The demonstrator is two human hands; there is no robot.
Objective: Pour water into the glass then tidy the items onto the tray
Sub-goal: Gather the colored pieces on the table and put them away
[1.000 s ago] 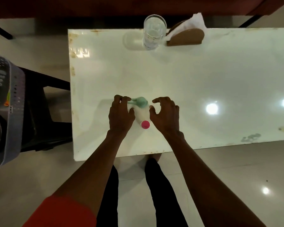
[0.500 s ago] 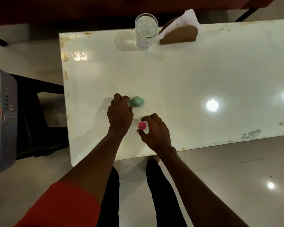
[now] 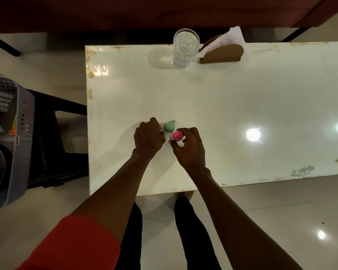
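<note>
A clear glass with water in it stands at the far edge of the white table. Near the front, two small white containers stand side by side, one with a green top and one with a pink top. My left hand is closed around the green-topped one from the left. My right hand grips the pink-topped one from the right. The bodies of both containers are mostly hidden by my fingers.
A brown napkin holder with white napkins stands right of the glass. A grey perforated basket with pens and a round dark vessel sits on a black chair left of the table. Shiny tile floor surrounds it.
My right hand has closed on the pink-topped container and lifted it closer to the green one. My left hand stays on the green-topped container. The camera view has shifted.
</note>
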